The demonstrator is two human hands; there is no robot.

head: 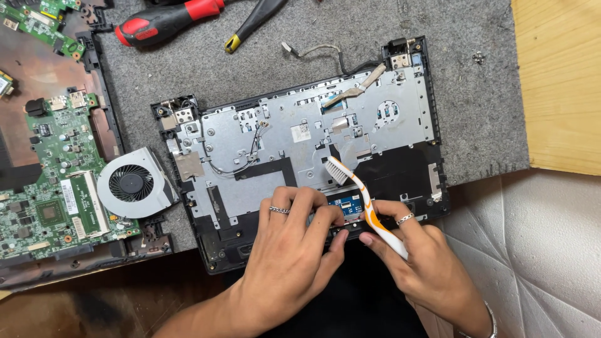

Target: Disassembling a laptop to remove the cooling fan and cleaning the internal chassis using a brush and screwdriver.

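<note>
- Down at the near edge of an opened laptop base (300,134), both hands work close together, fingertips almost meeting over a small blue circuit board (346,203).
- Left hand (291,241): fingers curled and pressed down on the lower rim of the laptop base just left of the blue board, a ring on one finger; it grips nothing that can be made out, only pinches at the edge there.
- Right hand (416,256): closed around the handle of a white and orange toothbrush (366,203), a ring on one finger and a bracelet at the wrist.
- The toothbrush slants up and to the left from that hand, its bristled head lying over the dark lower part of the base, just above the blue board.
- The laptop base lies upside-in with its silver metal plate showing, hinges at both far corners, thin wires running across it, and a loose cable (313,50) trailing off its far edge.
- It rests on a grey felt mat (476,112), which covers part of a wooden desk (560,81).
- Left of the base sit a round cooling fan (131,183) and a green mainboard (53,181).
- At the far side lie a red and black screwdriver (166,19) and a black tool with a yellow tip (253,22).
</note>
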